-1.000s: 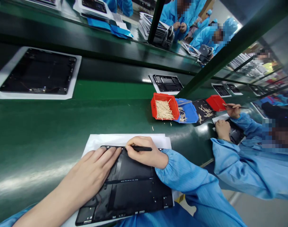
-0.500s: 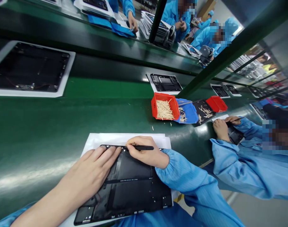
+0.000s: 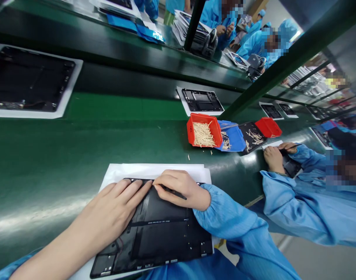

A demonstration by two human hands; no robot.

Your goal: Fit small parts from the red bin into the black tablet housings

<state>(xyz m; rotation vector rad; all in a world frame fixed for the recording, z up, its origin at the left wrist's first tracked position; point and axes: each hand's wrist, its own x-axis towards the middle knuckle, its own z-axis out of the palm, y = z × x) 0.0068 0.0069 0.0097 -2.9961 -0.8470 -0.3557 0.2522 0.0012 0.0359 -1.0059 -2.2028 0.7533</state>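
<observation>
Tablet panel (image 3: 157,237) lay on white paper (image 3: 154,173) on the table (image 3: 49,163), pinned by the left hand (image 3: 113,210), fingers open and flat, while the right hand (image 3: 180,188), fingers closed, gripped a black pick (image 3: 173,191) at its upper edge.

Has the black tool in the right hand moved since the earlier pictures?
Yes. The black tool has tilted: its back end has swung down toward the person, over the black tablet panel, instead of lying along the panel's top edge.
</observation>
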